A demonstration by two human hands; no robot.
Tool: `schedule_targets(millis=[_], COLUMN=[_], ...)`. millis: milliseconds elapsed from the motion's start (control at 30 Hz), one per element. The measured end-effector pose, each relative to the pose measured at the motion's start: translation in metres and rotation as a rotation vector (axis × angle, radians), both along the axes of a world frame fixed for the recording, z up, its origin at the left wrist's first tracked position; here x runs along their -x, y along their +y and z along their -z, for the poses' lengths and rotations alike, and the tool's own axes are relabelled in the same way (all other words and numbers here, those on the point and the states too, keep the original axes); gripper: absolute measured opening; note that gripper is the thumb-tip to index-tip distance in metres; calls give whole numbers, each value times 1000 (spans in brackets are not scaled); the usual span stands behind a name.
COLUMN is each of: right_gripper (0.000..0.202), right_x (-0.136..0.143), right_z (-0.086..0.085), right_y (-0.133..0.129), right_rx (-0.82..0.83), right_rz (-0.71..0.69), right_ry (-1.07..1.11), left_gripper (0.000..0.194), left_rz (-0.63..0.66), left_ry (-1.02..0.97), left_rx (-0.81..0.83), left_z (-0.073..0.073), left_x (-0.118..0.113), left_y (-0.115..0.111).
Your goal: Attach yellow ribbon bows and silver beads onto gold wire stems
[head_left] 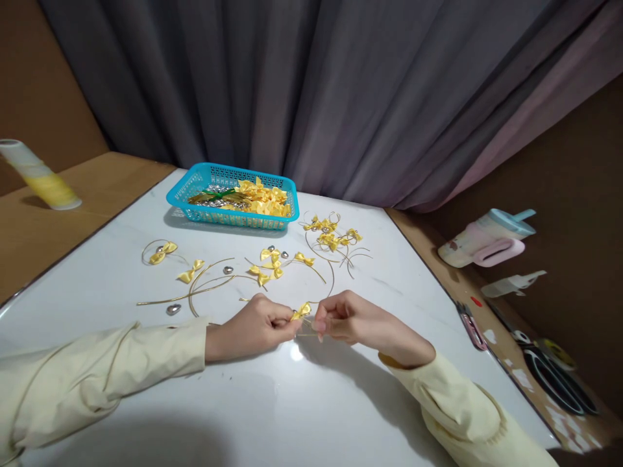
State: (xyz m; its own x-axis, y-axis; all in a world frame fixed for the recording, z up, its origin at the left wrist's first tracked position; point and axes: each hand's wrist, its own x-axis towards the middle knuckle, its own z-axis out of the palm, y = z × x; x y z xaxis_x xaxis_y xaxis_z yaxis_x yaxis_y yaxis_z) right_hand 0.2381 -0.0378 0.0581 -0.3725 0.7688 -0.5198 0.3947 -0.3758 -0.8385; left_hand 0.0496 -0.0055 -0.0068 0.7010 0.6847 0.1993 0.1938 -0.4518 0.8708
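Note:
Between thumb and fingers my left hand (257, 327) pinches a small yellow ribbon bow (302, 311). My right hand (348, 318), fingers pressed together, grips a thin gold wire (307, 335) that runs across to the bow. Just beyond the hands lie loose gold wires (214, 280), silver heart-shaped beads (174, 309) and more yellow bows (263, 275). Farther right is a cluster of bows on curled wires (333, 240). One bow with a looped wire (163, 251) rests at the left.
A blue basket (233, 220) of bows, beads and wires stands at the back. Left is a yellow-wound spool (48, 188). Along the right are a tumbler (487, 237), a white squeeze bottle (511, 284), pink-handled cutters (471, 326) and black scissors (555, 379). A grey curtain (272, 84) hangs behind.

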Motion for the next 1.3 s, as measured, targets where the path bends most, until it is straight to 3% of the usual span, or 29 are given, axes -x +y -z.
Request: schedule_targets(millis=[167,367,767,1000,1167,1300], right_gripper=[13,14,14,14,20,18], right_x=[9,22,-1,-4,-1,8], right_z=[-3,-6,13,10,7,13], right_y=[-6,7,17,11,-3,-21], right_rx=[-76,56,149,115,-56,-453], right_rz=[-59,85,82,99,60,-52], right_ry=[11,101,194,155,0,-323], left_gripper=[31,27,34,38,40,41], left_rz=[90,150,213,153,6,-34], left_ry=[3,-15,18,-3,4,18], left_rx=[-29,-52,-91,-55,69,180], left_z=[1,2,-3,-1,-3,-10], left_x=[1,0,2,2,1,0], left_y=[-1,-1,-2,-2,1,2])
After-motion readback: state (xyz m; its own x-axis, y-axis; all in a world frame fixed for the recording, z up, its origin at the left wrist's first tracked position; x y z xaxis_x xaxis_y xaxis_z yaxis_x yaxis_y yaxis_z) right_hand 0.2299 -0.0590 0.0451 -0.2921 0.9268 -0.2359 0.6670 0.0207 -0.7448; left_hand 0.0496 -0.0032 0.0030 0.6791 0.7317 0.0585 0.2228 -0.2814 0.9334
